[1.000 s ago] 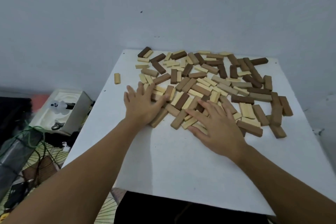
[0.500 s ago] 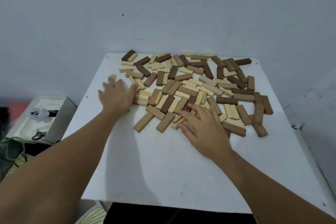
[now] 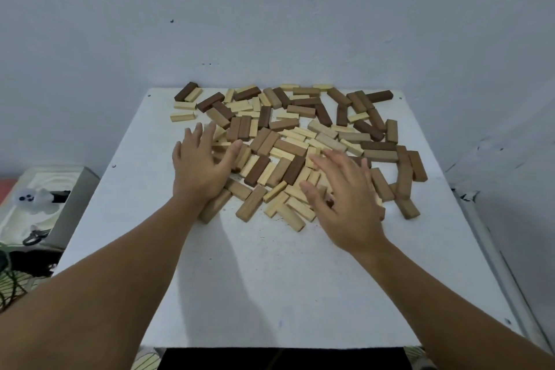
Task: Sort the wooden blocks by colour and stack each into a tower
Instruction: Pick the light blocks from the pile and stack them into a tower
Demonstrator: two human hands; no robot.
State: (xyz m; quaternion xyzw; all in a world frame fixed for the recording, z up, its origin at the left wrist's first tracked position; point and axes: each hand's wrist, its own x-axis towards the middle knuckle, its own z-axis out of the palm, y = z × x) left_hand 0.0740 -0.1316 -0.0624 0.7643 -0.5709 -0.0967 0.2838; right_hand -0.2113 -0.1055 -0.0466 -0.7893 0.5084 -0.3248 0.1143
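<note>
Moved since half a second ago: left hand shifted inward from the pile's left edge, now flat on the near-left blocks, fingers spread wide, gripping nothing. Right hand lifted a little, fingers straight and splayed over the near-right blocks, holding nothing; contact with them unclear. Wooden blocks scattered flat in one mixed heap of pale, mid-brown and dark pieces across the far half of the white counter, unsorted, no tower begun. Grey box with a white toy beside the counter's left edge.
</note>
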